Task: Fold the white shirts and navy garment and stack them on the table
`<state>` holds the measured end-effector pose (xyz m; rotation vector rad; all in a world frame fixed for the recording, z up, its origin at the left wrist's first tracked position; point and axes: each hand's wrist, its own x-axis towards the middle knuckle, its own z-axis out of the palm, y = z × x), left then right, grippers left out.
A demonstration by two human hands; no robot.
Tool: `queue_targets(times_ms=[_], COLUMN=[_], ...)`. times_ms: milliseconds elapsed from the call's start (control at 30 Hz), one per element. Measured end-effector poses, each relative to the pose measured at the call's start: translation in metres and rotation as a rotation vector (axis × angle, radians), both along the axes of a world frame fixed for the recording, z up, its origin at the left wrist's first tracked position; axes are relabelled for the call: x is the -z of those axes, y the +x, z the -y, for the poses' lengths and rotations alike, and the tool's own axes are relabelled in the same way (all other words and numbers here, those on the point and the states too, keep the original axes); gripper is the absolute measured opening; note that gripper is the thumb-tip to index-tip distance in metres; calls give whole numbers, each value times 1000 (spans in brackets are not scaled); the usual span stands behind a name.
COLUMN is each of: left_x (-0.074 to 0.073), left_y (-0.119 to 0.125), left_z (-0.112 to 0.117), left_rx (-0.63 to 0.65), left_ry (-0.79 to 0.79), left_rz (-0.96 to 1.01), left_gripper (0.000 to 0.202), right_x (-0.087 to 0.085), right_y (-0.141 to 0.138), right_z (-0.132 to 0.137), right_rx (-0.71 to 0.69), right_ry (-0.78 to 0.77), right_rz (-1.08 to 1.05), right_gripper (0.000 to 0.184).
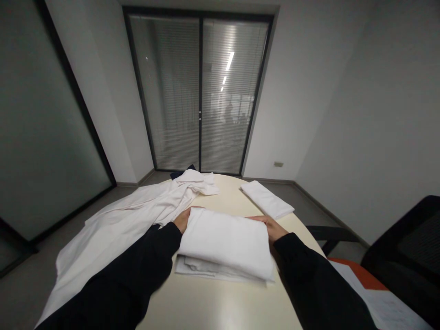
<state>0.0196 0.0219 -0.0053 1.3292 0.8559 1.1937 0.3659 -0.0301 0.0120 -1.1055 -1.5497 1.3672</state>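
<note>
A folded white cloth (223, 243) lies on the cream round table (220, 302) in front of me. My left hand (182, 219) grips its left edge, fingers tucked round the fold. At the right edge my right hand (271, 228) holds it, fingers along the top. Both arms wear dark sleeves. A second folded white cloth (266, 198) lies beyond, to the right.
A large unfolded white sheet (127, 220) sprawls over the table's left side and hangs off the edge. A dark chair (405, 256) stands at the right, with an orange and white paper (371, 288) beside it. Glass doors with blinds (199, 91) fill the far wall.
</note>
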Motion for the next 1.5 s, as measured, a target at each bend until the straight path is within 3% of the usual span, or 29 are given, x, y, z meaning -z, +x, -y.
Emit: queue_targets(times_ms=[167,267,367,567,733,833,933,1000,1067,1200,1300,1400,1500], left_x=[-2,-4,-5,5,-15,-31,-33,-29,-26,-29,-30,-22,-9], left_y=[3,2,2,3,-1,8,21,27,29,29,27,24,22], left_z=[4,6,6,2,2,24,55,70,78,80,78,74,69], left_rx=[113,168,120,20,-119,-44,89,119,132,150,171,213,185], left_ry=[-39,-45,-9,71,177,461,719,786,798,776,777,730,615], left_rz=[-24,-19,25,-25,-81,-352,-883,-1170,-1325,-1402,-1400,-1356,-1288], left_gripper=[44,40,28,14,17,30,55,64,69,76,77,73,67], right_x=[11,15,16,20,19,16,13,9,-1,-35,-52,-44,-23], right_y=[9,12,9,7,8,5,6,10,14,3,-29,-62,-76], right_z=[-8,-12,-13,-16,-16,-15,-14,-13,-11,1,20,39,48], right_rx=[66,88,148,203,239,225,192,128,108,162,33,-108,-96], right_ry=[55,12,-8,103,130,165,208,231,269,392,506,572,538], right_rz=[-8,-16,-57,-8,19,62,142,214,291,443,610,852,1021], right_gripper=[46,47,46,48,45,41,35,33,29,31,45,67,72])
